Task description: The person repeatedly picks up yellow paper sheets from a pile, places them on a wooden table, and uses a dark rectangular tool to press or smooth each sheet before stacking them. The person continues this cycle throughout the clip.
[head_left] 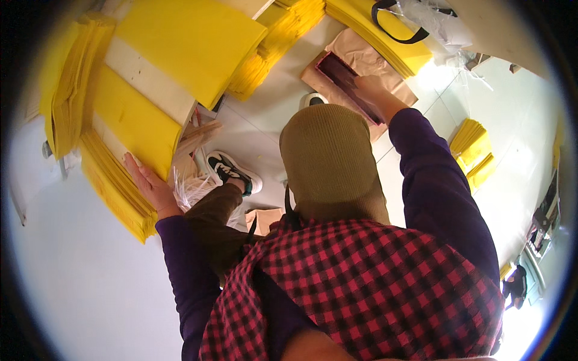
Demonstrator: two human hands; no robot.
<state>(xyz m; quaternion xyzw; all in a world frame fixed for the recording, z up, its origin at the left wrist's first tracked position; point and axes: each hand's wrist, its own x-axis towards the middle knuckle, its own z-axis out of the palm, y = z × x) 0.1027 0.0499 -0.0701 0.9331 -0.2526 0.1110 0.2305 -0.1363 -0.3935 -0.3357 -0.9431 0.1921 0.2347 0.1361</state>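
My left hand [150, 188] lies with fingers stretched along the near side of a stack of yellow sheets [114, 183], touching its edge. At the far right, my right hand [372, 91] reaches over a long, narrow, dark red tray [338, 72]. Its fingers look bunched and dip toward the tray's inside; what they hold, if anything, is hidden. Brown paper [354, 43] lies under the tray. Beyond my left hand, a large yellow sheet stack [186, 42] extends toward the far edge.
More yellow sheets [469, 147] rest on the tiled floor at right. Upright yellow sheets [75, 78] stand at far left. A black strap [400, 37] and clear plastic lie at the far right. White plastic strands [195, 188] spread near my shoe [232, 171].
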